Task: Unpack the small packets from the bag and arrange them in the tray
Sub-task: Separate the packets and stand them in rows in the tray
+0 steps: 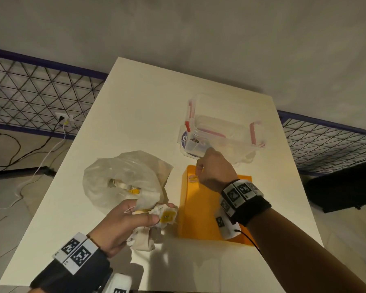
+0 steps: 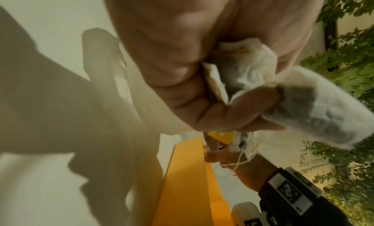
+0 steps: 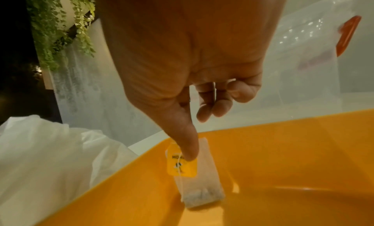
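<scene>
Bag: thin white plastic bag (image 1: pixel 123 178) lay crumpled, mouth open, left of the tray on the white table (image 1: pixel 135 106).
Left hand: left hand (image 1: pixel 123 225) clutched a bunch of tea bags (image 1: pixel 156 218) with curled fingers, near the bag's mouth.
Tray: orange tray (image 1: pixel 199 218) sat right of the bag.
Right hand: right hand (image 1: pixel 216 170) pinched a tea bag's yellow tag (image 3: pixel 182 165); that tea bag (image 3: pixel 202 184) touched the tray's far-left corner.
Container: clear lidded container (image 1: pixel 222 132) stood beyond the tray.
</scene>
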The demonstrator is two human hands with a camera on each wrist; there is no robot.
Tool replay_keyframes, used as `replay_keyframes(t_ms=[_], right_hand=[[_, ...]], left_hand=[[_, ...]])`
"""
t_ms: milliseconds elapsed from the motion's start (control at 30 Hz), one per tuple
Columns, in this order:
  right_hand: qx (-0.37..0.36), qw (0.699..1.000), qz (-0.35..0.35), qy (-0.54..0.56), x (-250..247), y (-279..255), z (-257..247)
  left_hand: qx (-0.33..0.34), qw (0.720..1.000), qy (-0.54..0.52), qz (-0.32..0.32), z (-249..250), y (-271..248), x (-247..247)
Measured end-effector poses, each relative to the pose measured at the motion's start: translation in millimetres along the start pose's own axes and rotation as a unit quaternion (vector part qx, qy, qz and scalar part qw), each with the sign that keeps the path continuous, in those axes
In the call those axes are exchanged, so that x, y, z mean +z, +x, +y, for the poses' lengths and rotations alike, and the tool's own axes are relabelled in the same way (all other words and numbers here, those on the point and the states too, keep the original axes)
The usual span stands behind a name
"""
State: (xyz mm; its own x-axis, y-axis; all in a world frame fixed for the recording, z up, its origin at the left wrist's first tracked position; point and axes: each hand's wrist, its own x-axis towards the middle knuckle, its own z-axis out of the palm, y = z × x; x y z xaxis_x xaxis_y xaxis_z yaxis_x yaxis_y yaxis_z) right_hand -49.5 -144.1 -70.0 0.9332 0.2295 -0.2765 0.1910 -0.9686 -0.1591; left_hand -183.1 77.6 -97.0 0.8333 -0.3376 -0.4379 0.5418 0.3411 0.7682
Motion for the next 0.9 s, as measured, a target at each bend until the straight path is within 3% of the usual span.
replay_keyframes(t_ms=[100,200,300,533,767,900], right_hand=[[0.021,1.000,-0.012,0.000,-2.5,4.1,-1.0],[0.043,0.994,-0.069,0.078,-10.8,8.9,1.2],[0.049,0.992,-0.101,0.064,-13.1,13.7,1.3],[0.068,0.997,-0.011,0.031,8.0,22.2,-2.3],[0.011,1.000,-0.009,-0.024,7.9,20.5,-6.8],[0.022,1.000,-0.006,0.005,6.9,20.3,-7.9]], left_hand=[[0.002,1.000,-0.003,-0.016,0.9,-1.0,0.8],[0.006,1.000,-0.006,-0.012,1.3,-1.4,0.3],[0.011,1.000,0.011,-0.007,0.3,-0.2,-3.7],[0.024,0.999,0.016,-0.026,0.0,2.2,-8.8],[0.034,0.998,0.024,-0.044,-0.5,1.2,-11.7],[0.027,0.998,0.016,-0.049,2.8,-2.0,-9.4]])
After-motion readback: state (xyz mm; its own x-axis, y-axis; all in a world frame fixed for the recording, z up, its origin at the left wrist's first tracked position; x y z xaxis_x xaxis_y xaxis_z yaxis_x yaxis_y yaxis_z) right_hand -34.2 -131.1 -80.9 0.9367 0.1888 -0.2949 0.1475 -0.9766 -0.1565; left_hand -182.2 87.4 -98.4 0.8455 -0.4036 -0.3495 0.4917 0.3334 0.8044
